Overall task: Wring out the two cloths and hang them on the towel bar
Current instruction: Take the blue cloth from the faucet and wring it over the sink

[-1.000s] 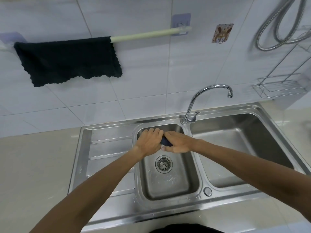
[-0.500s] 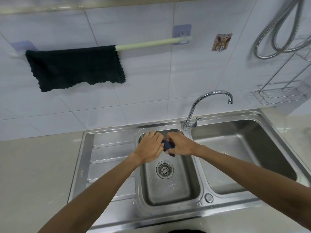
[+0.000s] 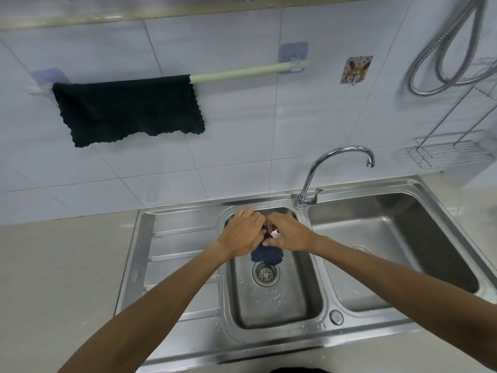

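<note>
Both hands meet over the small middle basin of the steel sink (image 3: 317, 343), the left hand (image 3: 243, 234) and the right hand (image 3: 289, 234) side by side with fingers curled around a dark blue cloth (image 3: 266, 255). Each hand grips the bunched upper part, and a loose end of the cloth hangs below them, just above the round drain strainer (image 3: 265, 273) (whether it touches the strainer cannot be told). Up and to the left of the hands, a black cloth (image 3: 129, 109) is draped over the pale green towel bar (image 3: 242, 72) on the tiled wall, covering the bar's left part. The chrome faucet (image 3: 336, 168) stands just beyond the right hand, its spout reaching over the larger basin.
</note>
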